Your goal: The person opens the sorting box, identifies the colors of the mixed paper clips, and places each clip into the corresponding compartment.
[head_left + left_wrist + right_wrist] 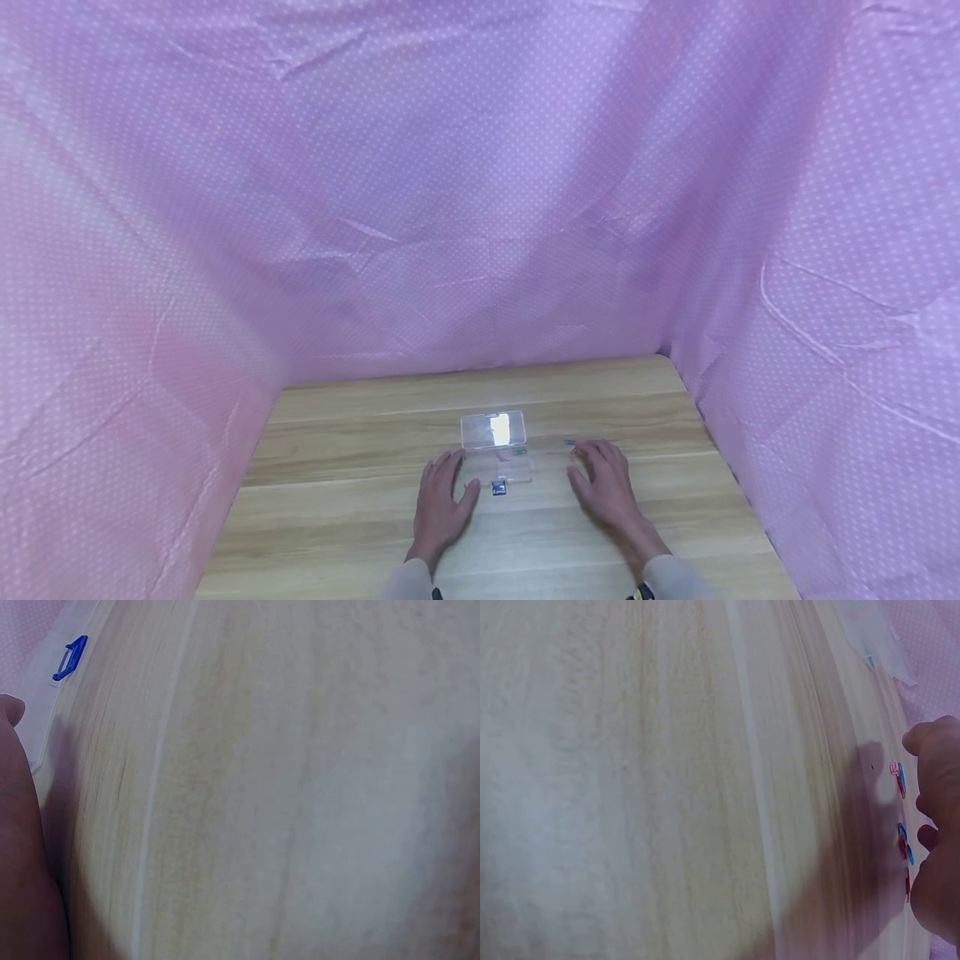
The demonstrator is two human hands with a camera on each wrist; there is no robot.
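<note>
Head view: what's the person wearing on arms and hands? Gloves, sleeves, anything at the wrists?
No gloves: the left hand and right hand are bare, with no rings visible at this size. Both forearms wear light grey-beige long sleeves ending at the wrist: left sleeve, right sleeve. A small dark item sits at each cuff edge, the right one with a yellowish spot; too small to identify.

Makeshift recording booth: wooden table point(360, 500) (walled by pink dotted cloth point(480, 208))

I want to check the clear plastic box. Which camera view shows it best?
The head view: the whole clear plastic box lies open between both hands. The left wrist view shows only one pale edge of it; the right wrist view only a clear corner.
</note>
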